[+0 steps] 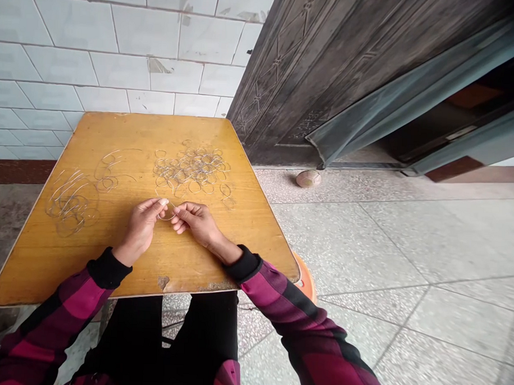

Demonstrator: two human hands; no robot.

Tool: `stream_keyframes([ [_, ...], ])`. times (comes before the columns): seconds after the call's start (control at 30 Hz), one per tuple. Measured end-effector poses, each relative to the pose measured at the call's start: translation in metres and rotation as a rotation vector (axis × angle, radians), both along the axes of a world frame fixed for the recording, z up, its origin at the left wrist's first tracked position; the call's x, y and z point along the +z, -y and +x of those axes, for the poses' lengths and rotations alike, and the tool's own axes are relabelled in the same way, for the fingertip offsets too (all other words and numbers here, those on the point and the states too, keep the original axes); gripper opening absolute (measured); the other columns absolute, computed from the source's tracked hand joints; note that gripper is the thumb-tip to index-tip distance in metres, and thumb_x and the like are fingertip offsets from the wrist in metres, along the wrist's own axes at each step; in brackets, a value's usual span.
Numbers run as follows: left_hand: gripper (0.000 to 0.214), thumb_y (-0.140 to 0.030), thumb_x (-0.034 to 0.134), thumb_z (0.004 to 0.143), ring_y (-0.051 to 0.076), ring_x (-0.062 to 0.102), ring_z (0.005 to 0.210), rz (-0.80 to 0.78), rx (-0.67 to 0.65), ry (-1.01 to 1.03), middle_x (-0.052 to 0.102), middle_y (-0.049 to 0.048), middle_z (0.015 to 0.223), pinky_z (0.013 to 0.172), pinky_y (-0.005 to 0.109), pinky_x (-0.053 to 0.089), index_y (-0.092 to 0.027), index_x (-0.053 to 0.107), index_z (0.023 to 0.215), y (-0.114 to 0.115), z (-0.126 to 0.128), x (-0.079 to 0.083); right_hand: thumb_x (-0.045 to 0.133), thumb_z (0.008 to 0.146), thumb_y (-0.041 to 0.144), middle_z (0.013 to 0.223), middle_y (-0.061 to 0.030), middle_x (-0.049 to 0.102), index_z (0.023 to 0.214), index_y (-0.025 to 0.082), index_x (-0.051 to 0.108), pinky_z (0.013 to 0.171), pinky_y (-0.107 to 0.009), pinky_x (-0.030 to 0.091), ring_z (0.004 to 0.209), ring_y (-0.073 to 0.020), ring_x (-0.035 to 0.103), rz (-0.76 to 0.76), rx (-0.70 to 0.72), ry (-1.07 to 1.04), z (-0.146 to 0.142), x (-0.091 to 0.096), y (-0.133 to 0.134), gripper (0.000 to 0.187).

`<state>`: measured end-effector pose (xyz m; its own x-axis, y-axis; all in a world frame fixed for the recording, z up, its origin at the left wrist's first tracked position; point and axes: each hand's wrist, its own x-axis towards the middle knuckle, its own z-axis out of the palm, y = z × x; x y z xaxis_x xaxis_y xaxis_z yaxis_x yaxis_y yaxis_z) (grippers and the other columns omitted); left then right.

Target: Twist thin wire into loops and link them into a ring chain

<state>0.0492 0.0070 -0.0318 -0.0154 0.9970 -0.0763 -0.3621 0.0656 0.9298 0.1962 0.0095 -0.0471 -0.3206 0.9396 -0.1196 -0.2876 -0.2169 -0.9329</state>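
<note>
My left hand [144, 225] and my right hand [196, 221] face each other over the wooden table [128, 269], near its middle. Between them a thin wire ring [166, 218] is pinched, its lower curve showing in the gap. Both sets of fingers are closed on the wire; whether its ends are joined I cannot make out. Just beyond my hands lies a pile of small wire rings [194, 167]. To the left is a loose heap of curved wire pieces [73, 203], and a few more wire loops [108, 181] lie between the two heaps.
White wall tiles [144, 31] stand behind the table's far edge. A dark carved door [295, 76] and a grey curtain [369, 118] are at the right. On the floor lies a roundish stone-like object [308, 178]. An orange stool [307, 278] shows under the table's right edge.
</note>
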Motion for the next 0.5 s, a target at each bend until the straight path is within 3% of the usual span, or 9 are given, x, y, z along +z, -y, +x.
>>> stream_keyframes([
  [0.17,0.022,-0.028,0.077,0.061,0.011,0.052,0.064,-0.078,-0.052,0.024,0.066,0.0048,0.075,0.064,0.026,0.041,-0.014,0.072,0.077,0.0,-0.006,0.002,0.074,0.071,0.047,0.061,0.0025,0.066,0.072,0.015,0.06,0.045,-0.019,0.047,0.045,-0.0063,0.057,0.03,-0.031,0.021,0.006,0.002,-0.001,0.035],
  [0.33,0.022,-0.026,0.074,0.065,0.011,0.053,0.064,-0.055,-0.054,-0.034,0.065,0.0047,0.076,0.064,0.025,0.042,-0.014,0.072,0.082,-0.005,-0.016,0.0,0.073,0.074,0.047,0.06,0.0031,0.063,0.072,0.016,0.059,0.047,-0.019,0.047,0.047,-0.0065,0.057,0.069,-0.022,0.059,0.011,0.006,0.001,0.034],
  [0.4,0.03,-0.025,0.073,0.066,0.012,0.057,0.071,0.037,0.004,-0.137,0.066,0.0054,0.089,0.067,0.025,0.045,-0.017,0.07,0.095,-0.007,-0.021,0.002,0.072,0.074,0.047,0.06,0.0035,0.063,0.072,0.016,0.058,0.048,-0.019,0.047,0.047,-0.0065,0.057,0.078,-0.006,0.07,0.013,0.008,0.002,0.034],
  [0.5,0.05,-0.018,0.073,0.066,0.017,0.06,0.093,0.311,0.027,-0.404,0.06,0.0073,0.119,0.076,0.028,0.049,-0.025,0.064,0.115,-0.008,-0.03,0.008,0.071,0.076,0.047,0.061,0.0041,0.062,0.074,0.016,0.058,0.049,-0.019,0.047,0.048,-0.0062,0.057,0.084,0.029,0.08,0.016,0.009,0.002,0.034],
])
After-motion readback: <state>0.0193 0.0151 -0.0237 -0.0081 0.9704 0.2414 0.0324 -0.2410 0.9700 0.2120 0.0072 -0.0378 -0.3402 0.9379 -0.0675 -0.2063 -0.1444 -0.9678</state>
